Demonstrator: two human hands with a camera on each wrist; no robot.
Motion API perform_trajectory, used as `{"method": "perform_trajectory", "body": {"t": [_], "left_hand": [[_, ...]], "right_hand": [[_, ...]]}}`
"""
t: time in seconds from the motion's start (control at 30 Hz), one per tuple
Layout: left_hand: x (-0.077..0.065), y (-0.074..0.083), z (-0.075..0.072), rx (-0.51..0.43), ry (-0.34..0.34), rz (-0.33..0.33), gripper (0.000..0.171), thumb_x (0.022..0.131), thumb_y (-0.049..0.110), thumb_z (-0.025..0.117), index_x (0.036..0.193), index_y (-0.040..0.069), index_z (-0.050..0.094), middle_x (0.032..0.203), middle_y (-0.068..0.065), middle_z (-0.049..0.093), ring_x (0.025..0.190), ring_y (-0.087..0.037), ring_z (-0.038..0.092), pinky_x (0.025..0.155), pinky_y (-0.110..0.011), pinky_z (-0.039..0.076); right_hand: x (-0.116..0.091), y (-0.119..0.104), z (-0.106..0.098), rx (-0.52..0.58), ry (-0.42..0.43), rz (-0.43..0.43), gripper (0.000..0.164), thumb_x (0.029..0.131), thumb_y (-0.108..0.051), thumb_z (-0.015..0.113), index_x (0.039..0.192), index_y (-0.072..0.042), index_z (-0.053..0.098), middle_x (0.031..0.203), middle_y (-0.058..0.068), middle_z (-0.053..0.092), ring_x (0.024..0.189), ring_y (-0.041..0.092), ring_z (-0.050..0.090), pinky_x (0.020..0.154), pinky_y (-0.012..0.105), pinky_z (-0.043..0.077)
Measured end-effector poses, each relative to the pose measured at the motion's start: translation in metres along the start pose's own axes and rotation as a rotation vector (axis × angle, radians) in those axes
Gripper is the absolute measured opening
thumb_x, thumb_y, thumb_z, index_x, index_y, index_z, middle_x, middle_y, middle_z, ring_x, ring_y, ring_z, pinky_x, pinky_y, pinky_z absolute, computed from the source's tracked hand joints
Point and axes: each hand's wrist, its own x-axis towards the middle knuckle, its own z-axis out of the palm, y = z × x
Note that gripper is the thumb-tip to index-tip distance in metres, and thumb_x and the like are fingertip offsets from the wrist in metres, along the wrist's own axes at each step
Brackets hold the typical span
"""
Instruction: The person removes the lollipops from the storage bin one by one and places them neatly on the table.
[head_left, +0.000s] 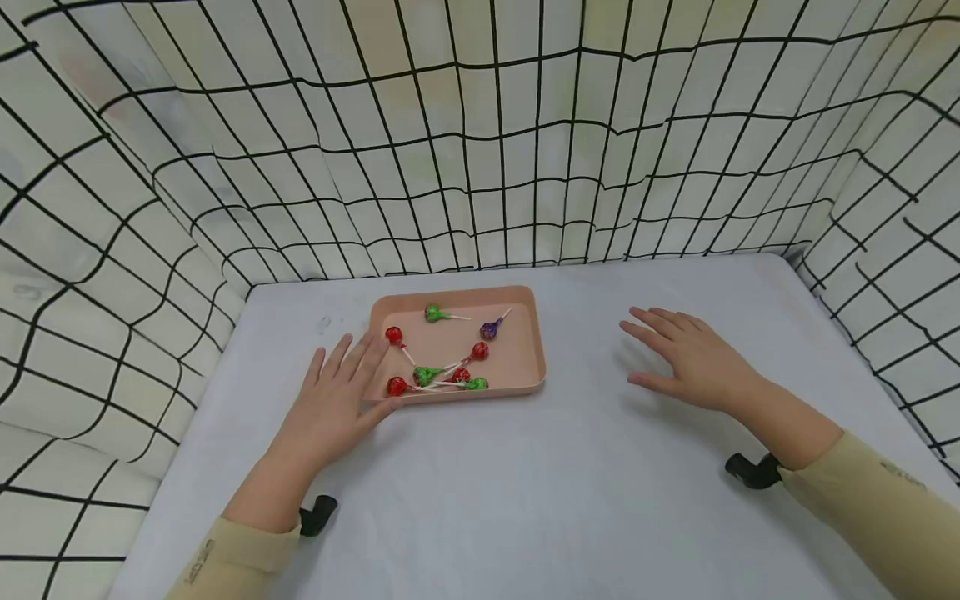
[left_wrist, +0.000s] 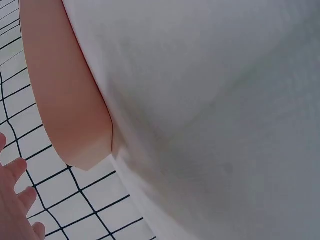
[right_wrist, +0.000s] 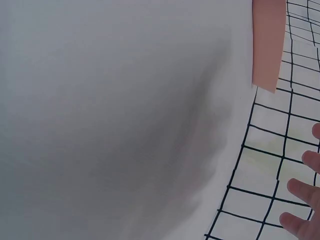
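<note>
A peach-coloured tray lies on the white table and holds several wrapped lollipops. A green lollipop and a purple lollipop are toward its back; red ones, such as one red lollipop at the left, and more green ones cluster near the front. My left hand, fingers straight, is at the tray's left side and hides part of that rim; whether it touches cannot be told. Well right of the tray, my right hand hovers above the table with fingers extended, holding nothing. Both wrist views show the tray's outer wall and some fingertips.
White panels with a black grid enclose the table at the back and both sides. A black curved piece protrudes by the left cuff, and a similar black piece by the right cuff.
</note>
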Motion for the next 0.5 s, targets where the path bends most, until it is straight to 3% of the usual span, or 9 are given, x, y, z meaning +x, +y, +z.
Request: {"method": "perform_trajectory", "body": {"t": [0.23, 0.5], "left_hand": [[0.001, -0.002, 0.001, -0.004, -0.013, -0.017, 0.093, 0.093, 0.059, 0.056, 0.161, 0.026, 0.001, 0.166, -0.009, 0.010, 0.152, -0.034, 0.001, 0.119, -0.059, -0.002], [0.004, -0.010, -0.002, 0.025, -0.059, -0.048, 0.089, 0.095, 0.069, 0.041, 0.161, 0.018, 0.010, 0.166, -0.013, 0.010, 0.150, -0.039, 0.005, 0.119, -0.059, -0.002]], "right_hand": [[0.011, -0.003, -0.001, 0.001, -0.031, -0.033, 0.079, 0.091, -0.062, 0.060, 0.154, -0.021, 0.036, 0.159, 0.009, 0.033, 0.143, 0.035, 0.031, 0.114, 0.058, 0.026], [0.027, -0.013, -0.001, 0.021, -0.040, -0.073, 0.074, 0.091, -0.058, 0.062, 0.153, -0.023, 0.040, 0.156, 0.008, 0.039, 0.141, 0.034, 0.036, 0.114, 0.058, 0.025]]}}
